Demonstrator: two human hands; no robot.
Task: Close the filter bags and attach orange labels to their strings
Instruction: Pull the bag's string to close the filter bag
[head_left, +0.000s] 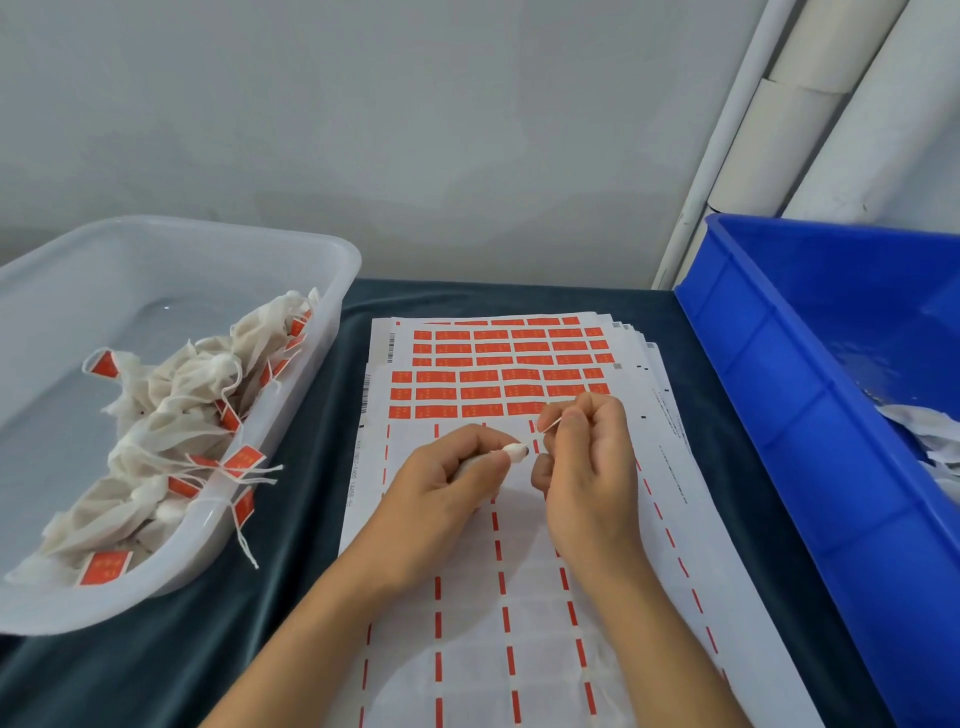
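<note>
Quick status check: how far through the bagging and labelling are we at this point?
Done: a pile of closed, orange-tagged filter bags sits in the clear tub. In hand: the left hand grips one bag while the right hand pinches its string, no label on it yet. Left: more white bags wait in the blue crate, and the top label sheet keeps only its far rows.

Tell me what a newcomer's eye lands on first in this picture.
Centre: the left hand grips a white filter bag while the right hand pinches its string above sheets of orange labels. A clear tub of labelled bags sits left; a bright blue crate stands right.
</note>
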